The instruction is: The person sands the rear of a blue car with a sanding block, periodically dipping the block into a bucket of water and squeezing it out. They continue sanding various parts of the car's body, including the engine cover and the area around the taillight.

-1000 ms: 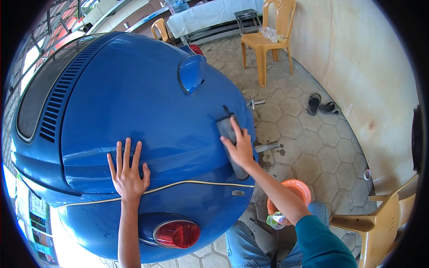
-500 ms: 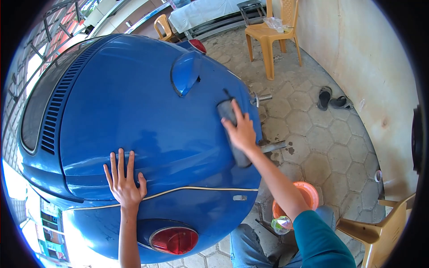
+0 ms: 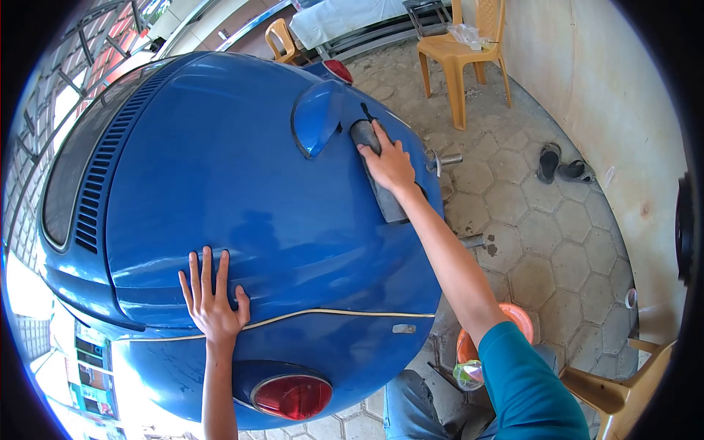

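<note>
My left hand (image 3: 216, 308) lies flat with fingers spread on the blue car's rear lid (image 3: 213, 169), just above the cream trim line. In my right hand (image 3: 391, 167) is a long, dark grey cloth pad (image 3: 386, 204), pressed against the lower part of the lid. A short black strip sticks out past the pad's far end. The raised blue housing (image 3: 315, 128) on the lid is close to that end. Below my left hand sits a red tail light (image 3: 292, 397) on the blue fender.
An orange bucket (image 3: 522, 320) with a plastic packet (image 3: 468, 375) at its edge stands near my legs. Exhaust pipes (image 3: 449, 159) jut out from the car. Sandals (image 3: 548, 163) lie on the paving by the wall. Yellow plastic chairs (image 3: 456, 55) stand around.
My right hand has slid the grey cloth pad up the lid, toward the raised housing. My left hand stays at the same spot on the car. The view has shifted slightly.
</note>
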`<state>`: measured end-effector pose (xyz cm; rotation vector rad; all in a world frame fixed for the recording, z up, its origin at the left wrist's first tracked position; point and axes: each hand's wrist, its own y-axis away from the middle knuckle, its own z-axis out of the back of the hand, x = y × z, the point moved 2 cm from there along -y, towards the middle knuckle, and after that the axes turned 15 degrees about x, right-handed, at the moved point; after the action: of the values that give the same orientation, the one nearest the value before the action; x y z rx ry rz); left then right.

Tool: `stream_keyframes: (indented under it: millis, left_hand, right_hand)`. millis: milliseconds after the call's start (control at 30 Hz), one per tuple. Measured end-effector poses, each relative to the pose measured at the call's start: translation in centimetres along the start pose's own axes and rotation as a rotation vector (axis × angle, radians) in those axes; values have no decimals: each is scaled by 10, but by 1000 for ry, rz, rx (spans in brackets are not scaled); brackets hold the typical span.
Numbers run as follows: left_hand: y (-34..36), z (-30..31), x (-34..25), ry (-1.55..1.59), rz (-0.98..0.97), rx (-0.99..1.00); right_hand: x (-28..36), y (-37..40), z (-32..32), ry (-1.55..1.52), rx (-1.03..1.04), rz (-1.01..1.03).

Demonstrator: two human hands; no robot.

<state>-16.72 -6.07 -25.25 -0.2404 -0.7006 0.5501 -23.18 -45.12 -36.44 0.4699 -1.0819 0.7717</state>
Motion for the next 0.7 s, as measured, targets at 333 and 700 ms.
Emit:
stream_keyframes:
  millis: [333, 700]
  left_hand:
    - [-1, 0, -1, 20, 1, -21]
    - [-1, 1, -2, 11, -7, -25]
  right_hand:
    - [9, -8, -1, -52, -4, 7]
    - [41, 20, -15, 13, -39, 41]
